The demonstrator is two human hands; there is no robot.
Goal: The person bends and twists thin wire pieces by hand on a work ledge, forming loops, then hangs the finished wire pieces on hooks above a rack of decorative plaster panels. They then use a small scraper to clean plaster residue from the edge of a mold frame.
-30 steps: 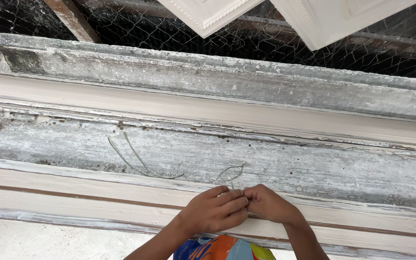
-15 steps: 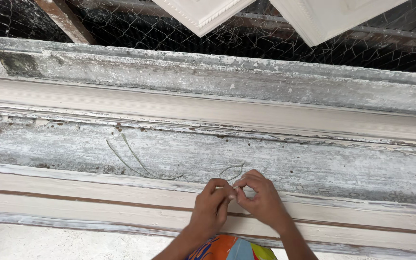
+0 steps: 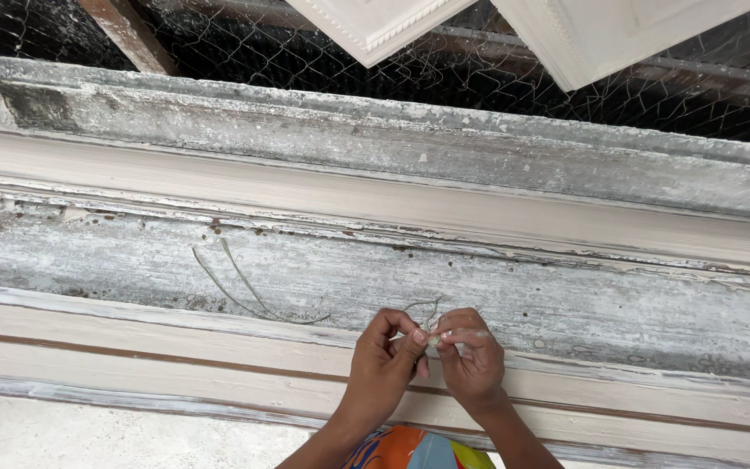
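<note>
While both hands meet over the near edge of the long mould, the scene reads as follows.

Left hand: the left hand (image 3: 384, 369) is curled, thumb and forefinger pressed together on a thin strand at the point where the two hands touch.

Right hand: the right hand (image 3: 472, 365) is likewise curled, its fingertips (image 3: 446, 335) pinching the same strand from the other side; a pale plaster smear shows on the forefinger.

Fibre strand: the fibre strand (image 3: 425, 311) is thin, pale grey-green and wiry; a small loop rises from the pinch point and lies against the grey surface just above the fingers.

Loose fibres: the loose fibres (image 3: 245, 291), two long curved strands of the same material, lie flat on the grey band to the left, apart from the hands.

Mould: the mould (image 3: 566, 304) is a long stepped profile running left to right; its middle band is rough, grey-white, pitted and flaked, with dark specks.

Cream ledges: the cream ledges (image 3: 175, 365) are smooth, matt and straight, one nearer than the grey band, under the wrists, and one beyond it.

Wire mesh: the wire mesh (image 3: 479, 78) is hexagonal, thin and dark-backed, beyond the far edge.

White panels: the white panels (image 3: 601, 35) are smooth, moulded, with beaded borders, tilted above the mesh.
</note>
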